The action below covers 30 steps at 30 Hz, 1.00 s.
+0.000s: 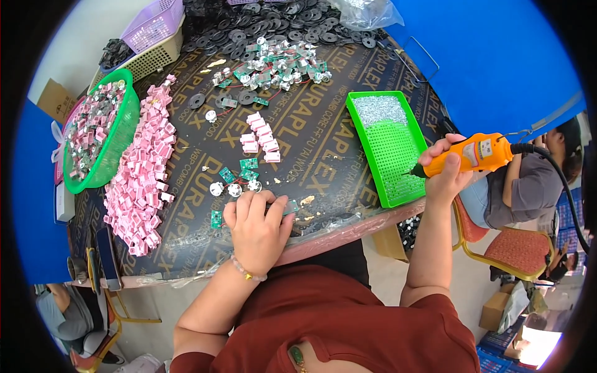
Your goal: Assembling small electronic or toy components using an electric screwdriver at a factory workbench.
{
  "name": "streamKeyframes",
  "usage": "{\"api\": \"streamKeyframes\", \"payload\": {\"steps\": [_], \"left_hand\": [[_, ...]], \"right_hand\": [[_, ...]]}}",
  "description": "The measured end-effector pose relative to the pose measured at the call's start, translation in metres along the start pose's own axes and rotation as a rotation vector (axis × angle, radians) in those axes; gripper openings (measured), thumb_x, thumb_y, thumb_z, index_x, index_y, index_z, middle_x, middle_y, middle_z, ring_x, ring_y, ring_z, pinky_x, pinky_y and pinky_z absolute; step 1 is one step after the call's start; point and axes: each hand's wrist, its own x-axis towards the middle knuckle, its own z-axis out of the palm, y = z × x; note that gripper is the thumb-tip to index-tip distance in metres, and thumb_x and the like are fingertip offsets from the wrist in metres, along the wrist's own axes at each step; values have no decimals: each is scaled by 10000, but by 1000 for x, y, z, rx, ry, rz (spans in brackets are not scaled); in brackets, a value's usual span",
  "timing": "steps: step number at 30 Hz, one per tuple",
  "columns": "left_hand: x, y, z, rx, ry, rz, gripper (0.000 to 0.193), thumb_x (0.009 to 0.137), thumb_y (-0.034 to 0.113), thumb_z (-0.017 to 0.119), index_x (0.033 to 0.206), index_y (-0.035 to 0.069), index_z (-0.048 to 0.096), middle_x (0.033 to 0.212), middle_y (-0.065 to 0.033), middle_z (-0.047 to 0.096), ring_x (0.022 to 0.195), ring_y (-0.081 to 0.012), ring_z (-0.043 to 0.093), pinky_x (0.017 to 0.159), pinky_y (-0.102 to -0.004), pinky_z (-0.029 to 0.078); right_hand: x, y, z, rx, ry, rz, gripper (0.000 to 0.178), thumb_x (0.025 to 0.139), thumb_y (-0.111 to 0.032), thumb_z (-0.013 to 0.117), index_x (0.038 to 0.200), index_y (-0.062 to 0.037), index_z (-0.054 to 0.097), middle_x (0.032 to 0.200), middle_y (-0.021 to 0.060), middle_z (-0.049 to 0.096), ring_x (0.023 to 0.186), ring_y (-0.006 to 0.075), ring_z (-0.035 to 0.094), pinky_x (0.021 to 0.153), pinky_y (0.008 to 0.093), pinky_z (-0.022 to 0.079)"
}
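My right hand (445, 171) is wrapped round an orange electric screwdriver (476, 154), whose dark tip points left over the green perforated tray (404, 197). Silvery screws (380, 109) fill the far end of that tray. Palm down near the table's front edge, my left hand (260, 227) has its fingers bent and apart over small parts. Just beyond its fingertips are green circuit boards (248, 163) and clear-domed lamp pieces (216, 188) with red wires. One more board (216, 219) lies left of the fingers. What is directly under the palm is hidden. Farther off sit several pink plastic housings (264, 133) in short rows.
A long heap of pink housings (140, 180) lies at left, beside a green basket (129, 124) of assembled pieces. Lamp boards (280, 65) and black discs (305, 22) are piled at the back. A black cable (563, 177) trails from the screwdriver. Other people (528, 180) sit nearby.
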Motion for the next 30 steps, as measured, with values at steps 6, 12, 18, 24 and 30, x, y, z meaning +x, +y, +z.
{"api": "streamKeyframes", "payload": {"steps": [6, 12, 18, 24, 30], "left_hand": [[0, 2, -5, -19, 27, 0, 357, 649, 219, 767, 986, 152, 668, 983, 0, 576, 986, -232, 502, 848, -392, 301], [-4, 0, -8, -139, 133, 68, 312, 628, 204, 783, 924, 178, 687, 968, 27, 585, 955, -203, 517, 849, -382, 286], [-5, -8, -13, -280, 68, 8, 295, 643, 218, 778, 924, 169, 703, 987, 34, 580, 979, -202, 507, 862, -387, 277], [-8, -16, -9, -331, 95, -55, 184, 647, 189, 772, 818, 173, 707, 911, 55, 584, 972, -193, 509, 871, -379, 273], [-9, -16, -9, -349, 98, -73, 167, 643, 189, 775, 780, 170, 682, 899, 52, 588, 952, -185, 517, 868, -379, 274]], "right_hand": [[1, -15, 9, 69, 21, -7, 488, 854, -413, 665, 1086, -23, 486, 721, 70, 541, 553, 153, 540, 528, 262, 468], [-25, -61, 73, 467, -243, 42, 624, 808, -562, 658, 1099, -55, 439, 757, 100, 556, 560, 195, 575, 512, 331, 512], [-52, -50, 132, 693, -562, 111, 622, 859, -582, 564, 1145, -58, 391, 831, 97, 562, 584, 173, 576, 529, 314, 516], [-56, -54, 153, 780, -495, 295, 634, 738, -517, 742, 1087, -62, 471, 750, 90, 559, 605, 185, 590, 566, 332, 525], [-55, -41, 151, 739, -622, 99, 613, 868, -595, 541, 1138, -67, 383, 827, 85, 537, 581, 169, 565, 533, 317, 511]]}}
